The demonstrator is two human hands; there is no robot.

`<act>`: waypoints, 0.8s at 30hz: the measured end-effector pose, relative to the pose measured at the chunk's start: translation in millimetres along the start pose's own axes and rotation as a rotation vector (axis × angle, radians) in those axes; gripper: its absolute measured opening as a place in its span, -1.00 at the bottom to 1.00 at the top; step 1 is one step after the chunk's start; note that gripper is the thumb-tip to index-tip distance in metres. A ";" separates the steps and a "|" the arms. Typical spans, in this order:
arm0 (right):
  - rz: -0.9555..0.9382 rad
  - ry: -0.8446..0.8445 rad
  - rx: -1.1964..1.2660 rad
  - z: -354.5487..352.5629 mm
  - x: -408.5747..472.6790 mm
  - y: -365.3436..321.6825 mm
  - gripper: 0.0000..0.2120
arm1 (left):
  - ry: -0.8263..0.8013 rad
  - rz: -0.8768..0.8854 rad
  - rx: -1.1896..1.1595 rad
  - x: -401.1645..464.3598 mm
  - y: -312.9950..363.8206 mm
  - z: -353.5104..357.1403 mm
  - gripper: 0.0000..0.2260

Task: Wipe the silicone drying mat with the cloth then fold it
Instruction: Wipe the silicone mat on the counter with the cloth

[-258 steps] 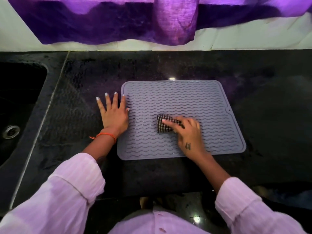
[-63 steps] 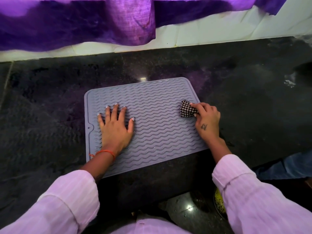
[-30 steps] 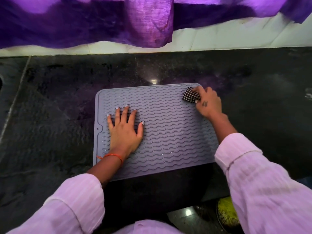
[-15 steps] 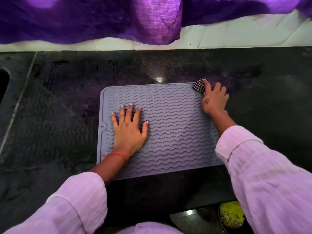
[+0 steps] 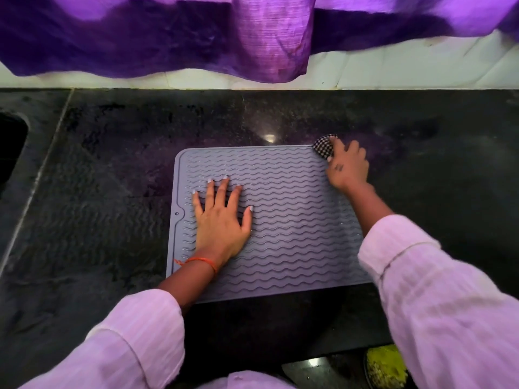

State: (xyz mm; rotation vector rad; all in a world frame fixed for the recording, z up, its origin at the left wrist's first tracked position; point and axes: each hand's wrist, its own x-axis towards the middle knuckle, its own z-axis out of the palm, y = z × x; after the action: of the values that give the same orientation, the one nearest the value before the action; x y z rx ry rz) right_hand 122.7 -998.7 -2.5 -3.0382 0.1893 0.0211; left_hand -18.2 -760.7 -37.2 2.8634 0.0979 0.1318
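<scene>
Wiping step: right hand (image 5: 346,167) pinches the cloth (image 5: 323,146) at the mat (image 5: 295,234)'s upper-right corner; left hand (image 5: 223,220) presses flat, fingers spread. Folding comes next.

One mat (image 5: 295,220), one cloth (image 5: 323,148), two hands

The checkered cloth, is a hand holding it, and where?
Yes. The right hand grips the bunched checkered cloth with its fingertips. The left hand only presses flat on the mat.

I am seeing bare table (image 5: 421,169) lying open around the mat (image 5: 295,234), with the left hand (image 5: 222,220) blocking its left half and the purple curtain (image 5: 168,37) hanging behind.
</scene>
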 end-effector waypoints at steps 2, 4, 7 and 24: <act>-0.006 0.022 -0.048 5.7 -7.2 -7.5 -0.49 | -0.005 0.000 0.003 -0.2 0.4 0.4 -0.42; -0.001 -0.029 -0.011 -4.9 1.2 -10.8 -0.53 | -0.008 0.002 0.007 -0.6 0.1 0.3 -0.42; -0.039 -0.032 -0.016 -5.7 2.5 -20.4 -0.53 | -0.007 -0.001 0.008 -0.3 -0.5 0.5 -0.42; -0.069 -0.079 0.103 -1.9 -18.0 -66.6 -0.48 | -0.015 0.002 0.016 -0.3 -0.3 0.1 -0.39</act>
State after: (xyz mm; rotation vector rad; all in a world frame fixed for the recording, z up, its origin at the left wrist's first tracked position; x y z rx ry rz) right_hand 113.2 -930.9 6.2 -2.9325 0.0769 0.1222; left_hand -18.5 -760.5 -37.4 2.8804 0.0938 0.1101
